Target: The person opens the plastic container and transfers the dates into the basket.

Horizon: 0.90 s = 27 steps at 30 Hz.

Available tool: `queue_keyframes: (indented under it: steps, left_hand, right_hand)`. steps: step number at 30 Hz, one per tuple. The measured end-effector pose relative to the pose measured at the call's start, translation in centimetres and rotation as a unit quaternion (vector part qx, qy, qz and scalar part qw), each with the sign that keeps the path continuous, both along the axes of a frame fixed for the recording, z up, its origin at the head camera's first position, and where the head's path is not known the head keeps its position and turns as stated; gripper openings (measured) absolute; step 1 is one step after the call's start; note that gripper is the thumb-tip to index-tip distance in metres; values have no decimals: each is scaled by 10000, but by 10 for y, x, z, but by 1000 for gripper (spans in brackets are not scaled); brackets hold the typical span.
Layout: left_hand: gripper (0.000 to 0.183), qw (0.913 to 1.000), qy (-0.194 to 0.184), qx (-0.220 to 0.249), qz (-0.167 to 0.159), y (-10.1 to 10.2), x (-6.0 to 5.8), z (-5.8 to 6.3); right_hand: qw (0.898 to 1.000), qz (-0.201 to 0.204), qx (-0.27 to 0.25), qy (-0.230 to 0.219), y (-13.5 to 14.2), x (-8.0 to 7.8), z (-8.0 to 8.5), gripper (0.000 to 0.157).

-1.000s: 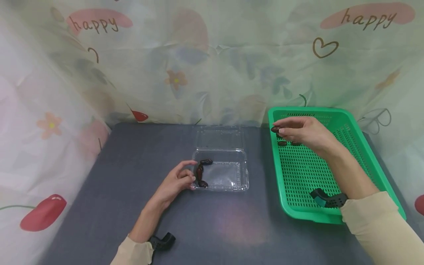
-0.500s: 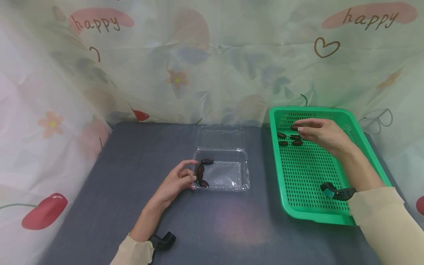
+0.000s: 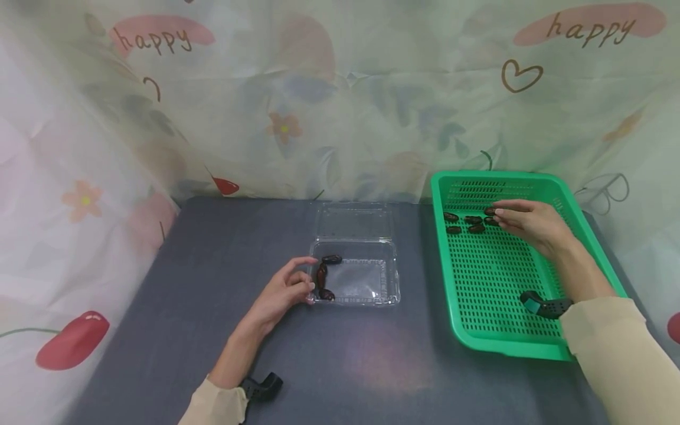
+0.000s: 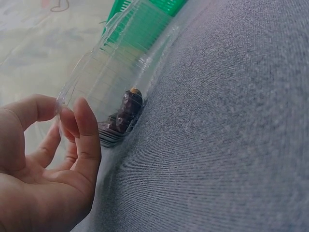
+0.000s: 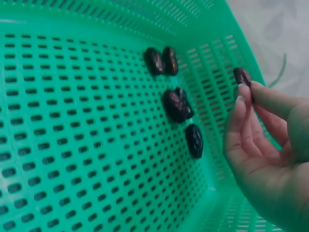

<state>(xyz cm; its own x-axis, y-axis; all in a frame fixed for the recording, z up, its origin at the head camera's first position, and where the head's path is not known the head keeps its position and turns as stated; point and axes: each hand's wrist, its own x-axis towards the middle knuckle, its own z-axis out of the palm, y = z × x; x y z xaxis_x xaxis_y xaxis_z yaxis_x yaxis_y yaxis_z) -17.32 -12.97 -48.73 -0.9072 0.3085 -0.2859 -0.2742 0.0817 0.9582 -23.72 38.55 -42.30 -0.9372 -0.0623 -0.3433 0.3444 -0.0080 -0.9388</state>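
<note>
Right wrist, right hand [image 5: 268,169] pinching probable date [image 5: 242,76], green basket [image 5: 205,171]

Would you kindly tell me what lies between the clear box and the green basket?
In the head view, only bare grey tabletop separates box and basket.

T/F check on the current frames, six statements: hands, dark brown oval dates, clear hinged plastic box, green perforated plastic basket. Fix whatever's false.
1. The right hand pinches a dark brown oval date. True.
2. The left hand grips the edge of the clear hinged plastic box. True.
3. The box is closed. False: its lid is folded back, open.
4. Five other dates lie in the green perforated plastic basket. True.
5. In the head view, the basket stands left of the box. False: it stands to the right.
6. The box holds no dates. False: some dark dates lie toward its left side.
</note>
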Motion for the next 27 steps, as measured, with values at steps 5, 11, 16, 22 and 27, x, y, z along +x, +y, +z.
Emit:
queue_keyframes:
  steps: [5,11,16,22,27]
  left_hand:
    - [50,10000,-33,10,9,0,0,-2]
    - [50,10000,-32,16,0,0,-1,-4]
    - [50,10000,-53,16,36,0,-1,-4]
    - [50,9999,-87,33,53,0,-1,-3]
    - [50,9999,-105,49,43,0,-2,-3]
  right_hand:
    - [9996,-129,-179,-167,7,0,-8,23]
    - [9982,-272,-67,-526,12,-2,-20,29]
    - [9977,-295,-64,-607,13,-3,-27,42]
    - [9976,-210,3,-666,14,-1,-31,51]
    - [9969,-22,477,-618,13,0,-33,56]
